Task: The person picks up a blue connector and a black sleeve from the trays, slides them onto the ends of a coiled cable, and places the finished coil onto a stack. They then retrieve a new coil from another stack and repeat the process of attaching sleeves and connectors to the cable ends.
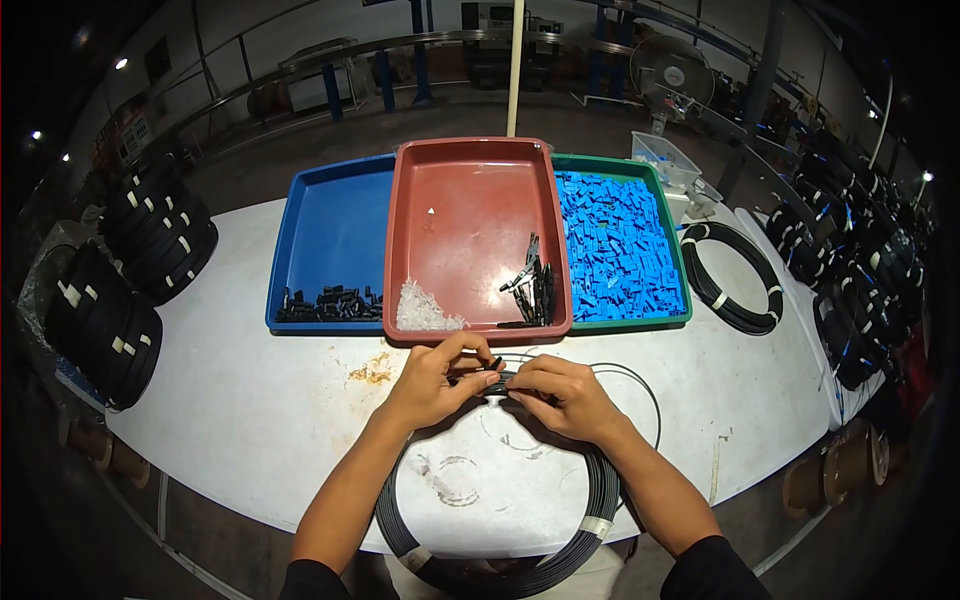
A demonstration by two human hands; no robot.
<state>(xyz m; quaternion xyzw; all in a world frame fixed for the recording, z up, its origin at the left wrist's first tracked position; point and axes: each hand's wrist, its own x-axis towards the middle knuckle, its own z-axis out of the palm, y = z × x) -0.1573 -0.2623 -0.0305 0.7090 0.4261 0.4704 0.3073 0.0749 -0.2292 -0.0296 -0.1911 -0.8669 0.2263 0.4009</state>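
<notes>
A large coil of black cable (603, 480), bound with pale tape, lies at the table's front edge and hangs partly over it. At the coil's far side my left hand (432, 385) is closed, with a small black piece (497, 364) between its fingertips; its exact kind is hidden. Close beside it, my right hand (562, 392) pinches the cable, its fingertips nearly meeting those of the left. A loose loop of cable (655, 400) arcs out to the right behind my right hand.
Beyond my hands stand a blue tray (335, 215) with black parts, a red tray (470, 200) with clear bits and black pieces, and a green tray (660, 190) full of blue clips. Cable coils (735, 318) sit right; stacked coils (110, 330) stand left.
</notes>
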